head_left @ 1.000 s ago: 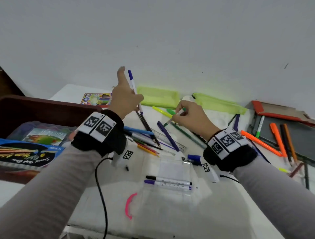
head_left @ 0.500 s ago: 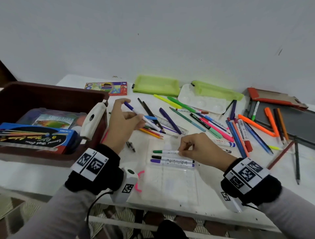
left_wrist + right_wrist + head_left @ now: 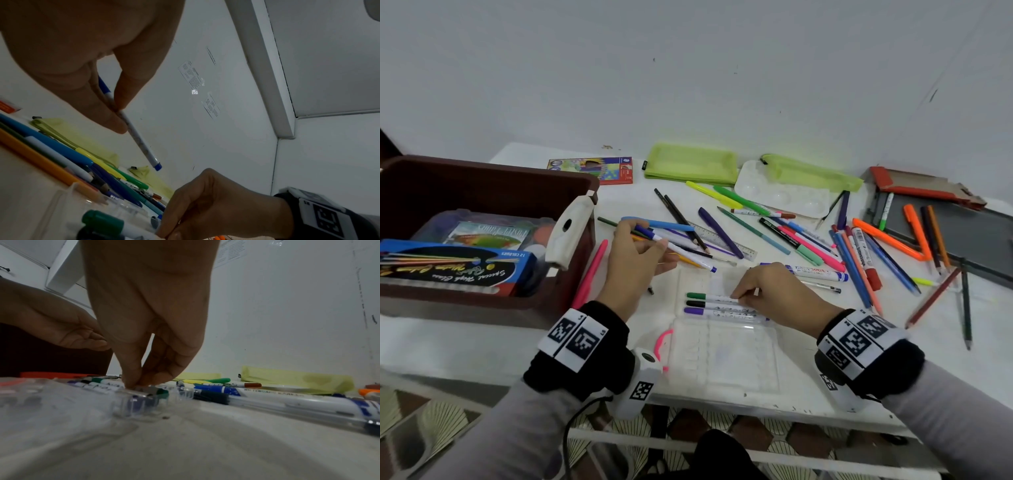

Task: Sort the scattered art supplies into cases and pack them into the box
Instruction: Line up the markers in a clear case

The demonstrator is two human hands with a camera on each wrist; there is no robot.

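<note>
An open clear plastic case [image 3: 726, 356] lies at the table's front. It holds a green marker [image 3: 702, 296], a black marker [image 3: 697, 304] and a purple marker [image 3: 695, 311], side by side. My right hand [image 3: 738, 296] pinches the green marker's barrel down in the case; in the right wrist view its fingertips [image 3: 131, 382] sit on the green marker [image 3: 162, 392]. My left hand [image 3: 654, 240] holds a blue-capped white marker [image 3: 681, 251] above the pile, left of the case; thumb and finger pinch this marker [image 3: 135, 131] mid-barrel. The brown box [image 3: 489, 171] stands at the left.
Several pens, markers and pencils [image 3: 808, 246] lie scattered behind and right of the case. Two green pouches [image 3: 691, 164], a white palette [image 3: 780, 195] and a pencil pack [image 3: 592, 168] sit by the wall. A grey tray [image 3: 962, 226] is far right. The box holds a blue pencil carton [image 3: 448, 270].
My right hand carried the green marker from the pile into the clear case, above the black one. My left hand came down from mid-air with the blue marker.
</note>
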